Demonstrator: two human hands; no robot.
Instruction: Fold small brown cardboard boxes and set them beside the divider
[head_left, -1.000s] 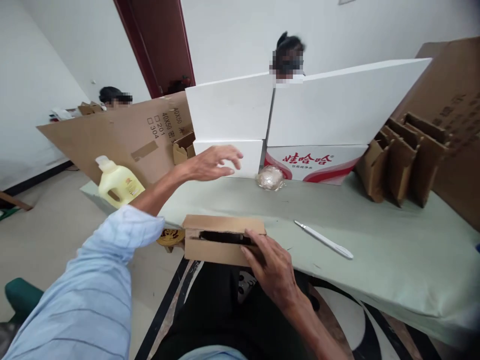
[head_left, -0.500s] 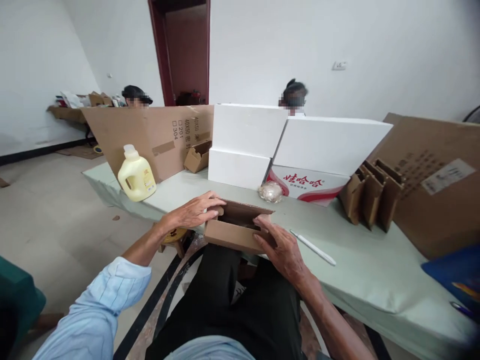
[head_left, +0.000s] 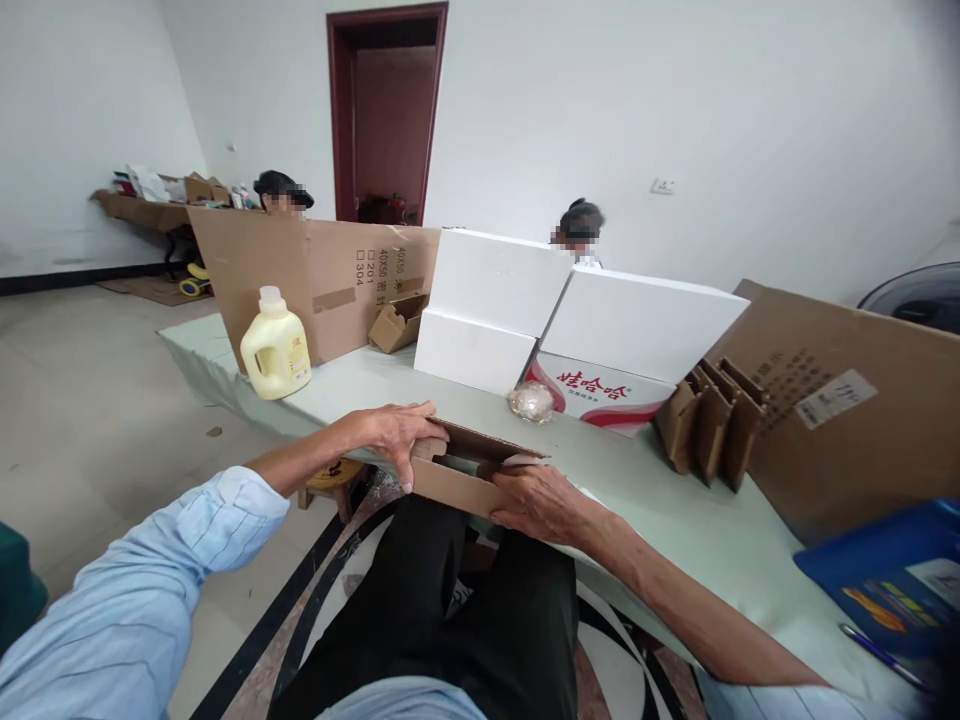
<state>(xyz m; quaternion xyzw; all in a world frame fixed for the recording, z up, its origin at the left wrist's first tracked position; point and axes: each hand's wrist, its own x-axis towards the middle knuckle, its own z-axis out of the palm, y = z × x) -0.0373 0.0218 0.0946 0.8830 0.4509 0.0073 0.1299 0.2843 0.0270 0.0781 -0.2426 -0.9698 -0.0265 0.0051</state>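
A small brown cardboard box (head_left: 455, 488) is held between my two hands at the near edge of the table, its top flaps up and its inside partly visible. My left hand (head_left: 405, 436) grips the left end, thumb on the front wall and fingers at the back corner. At the right end, my right hand (head_left: 536, 500) is closed on the box, its fingers partly hidden by the flap and wall. Beyond the box lies a clear roll of tape (head_left: 531, 402). A white pen-like tool (head_left: 589, 493) is mostly covered by my right hand and wrist.
White boxes (head_left: 487, 290) stand across the table's middle, with large cardboard sheets (head_left: 847, 400) at the sides. A yellow jug (head_left: 276, 350) is on the left. Several folded brown boxes (head_left: 709, 425), a blue bottle (head_left: 885, 580) and a pen (head_left: 885, 655) sit on the right. Two people are behind.
My right hand has closed further around the box's right end, and my left thumb has moved down onto its front wall. The camera view has shifted slightly to the right.
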